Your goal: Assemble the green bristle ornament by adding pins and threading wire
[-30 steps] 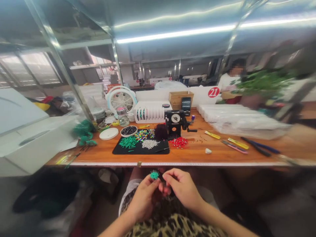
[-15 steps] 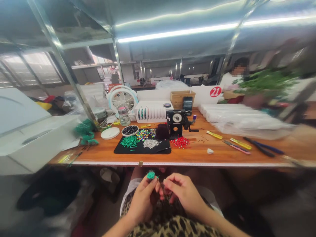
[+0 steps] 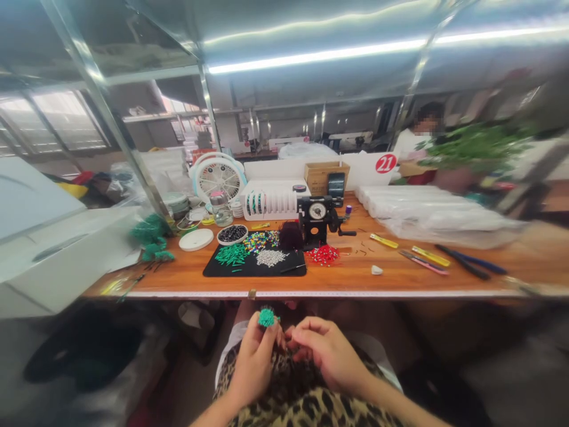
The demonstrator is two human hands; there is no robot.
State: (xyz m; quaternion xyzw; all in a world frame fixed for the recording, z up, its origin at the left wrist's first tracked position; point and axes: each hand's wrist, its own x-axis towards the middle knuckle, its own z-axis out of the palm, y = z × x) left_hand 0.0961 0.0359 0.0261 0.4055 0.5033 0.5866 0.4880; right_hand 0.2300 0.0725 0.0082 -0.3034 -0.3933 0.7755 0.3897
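Over my lap, below the table's front edge, my left hand (image 3: pixel 256 351) grips a round green bundle (image 3: pixel 267 317) between thumb and fingers. Beside it on the right, my right hand (image 3: pixel 322 347) has thumb and index pressed together; anything between them is too small to make out. The fingertips of both hands are close to each other. On the table, a black mat (image 3: pixel 253 271) carries green pieces (image 3: pixel 231 255), white beads (image 3: pixel 271 257) and multicoloured beads (image 3: pixel 256 242). Dark beads (image 3: pixel 233 233) fill a white dish behind the mat's left part.
A black hand-cranked machine (image 3: pixel 316 216) stands behind red pieces (image 3: pixel 324 255). Yellow-handled tools (image 3: pixel 430 256) and pliers (image 3: pixel 464 264) lie to the right. Plastic-wrapped rolls (image 3: pixel 431 210), a fan (image 3: pixel 220 179) and a white box (image 3: pixel 48 261) surround the workspace. A person (image 3: pixel 413 142) is beyond.
My left hand and the green bundle have shifted slightly left, and the bundle's rounded top faces me more. My right hand has also moved slightly left, its fingers still pinched.
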